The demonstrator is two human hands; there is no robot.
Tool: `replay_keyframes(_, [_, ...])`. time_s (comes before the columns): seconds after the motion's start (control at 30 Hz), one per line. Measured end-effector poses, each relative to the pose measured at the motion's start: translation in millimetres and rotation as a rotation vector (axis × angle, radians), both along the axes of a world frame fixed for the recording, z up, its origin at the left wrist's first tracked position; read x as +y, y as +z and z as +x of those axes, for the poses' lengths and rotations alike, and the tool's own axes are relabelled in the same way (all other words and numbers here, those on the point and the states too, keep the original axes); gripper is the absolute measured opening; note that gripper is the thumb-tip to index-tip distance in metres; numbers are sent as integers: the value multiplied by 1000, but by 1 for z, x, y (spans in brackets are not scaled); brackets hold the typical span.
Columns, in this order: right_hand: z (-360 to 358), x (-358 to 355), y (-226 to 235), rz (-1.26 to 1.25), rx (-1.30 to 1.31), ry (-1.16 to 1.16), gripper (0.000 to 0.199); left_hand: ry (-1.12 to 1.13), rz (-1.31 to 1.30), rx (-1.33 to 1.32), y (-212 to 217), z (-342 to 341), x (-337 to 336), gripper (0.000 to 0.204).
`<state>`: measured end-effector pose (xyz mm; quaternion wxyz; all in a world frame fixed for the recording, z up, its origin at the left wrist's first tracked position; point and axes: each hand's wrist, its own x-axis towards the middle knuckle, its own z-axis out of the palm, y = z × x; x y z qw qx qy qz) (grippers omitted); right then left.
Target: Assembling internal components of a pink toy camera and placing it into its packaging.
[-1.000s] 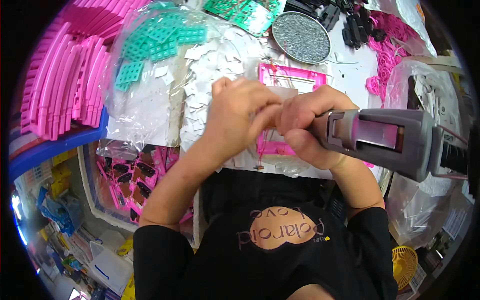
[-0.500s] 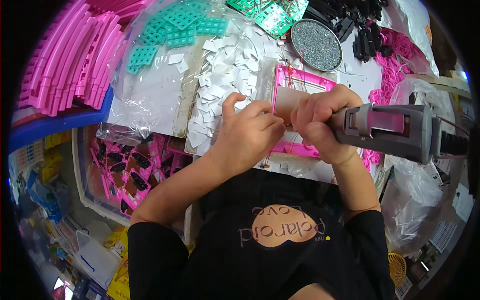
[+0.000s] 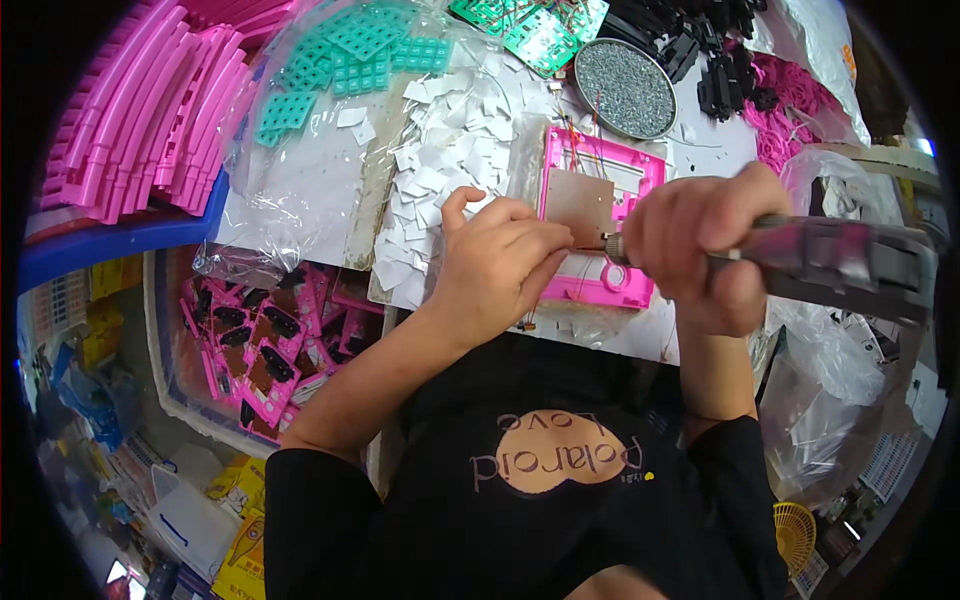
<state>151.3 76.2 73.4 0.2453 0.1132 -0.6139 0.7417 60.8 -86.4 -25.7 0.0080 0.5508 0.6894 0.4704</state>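
Note:
A pink plastic housing [image 3: 595,293] lies on the worktop in front of me, with a brown circuit board [image 3: 580,205] set inside it and thin coloured wires at its far edge. My right hand [image 3: 705,245] is wrapped round a dark grey electric screwdriver [image 3: 840,265]. The screwdriver lies sideways, its tip pointing left to the board's near edge. My left hand [image 3: 500,265] is closed at the board's near left corner, its fingertips pinched together and one finger curled up. What those fingertips hold, if anything, is too small to make out.
Beyond the housing stands a round dish of small screws [image 3: 625,90]. White paper pieces [image 3: 430,170] are scattered to the left, near teal button pads [image 3: 365,60]. Pink housings [image 3: 150,120] are stacked far left; a bin of assembled pink parts [image 3: 265,350] sits below. Green circuit boards [image 3: 540,35] lie behind.
My right hand and the screwdriver have shifted right, uncovering more of the board and the housing's right side. My left hand stays at the board's corner almost unmoved.

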Motion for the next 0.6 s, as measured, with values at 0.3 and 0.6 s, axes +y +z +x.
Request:
replay_keyframes(0.3, [6,-9,4,-186,-2,13,27,-47,30,-3,5,0,-2,17])
replay_keyframes(0.6, [-25,13,-21,34,-46,-212,9,-2,-175,161,11,-1,-11,33])
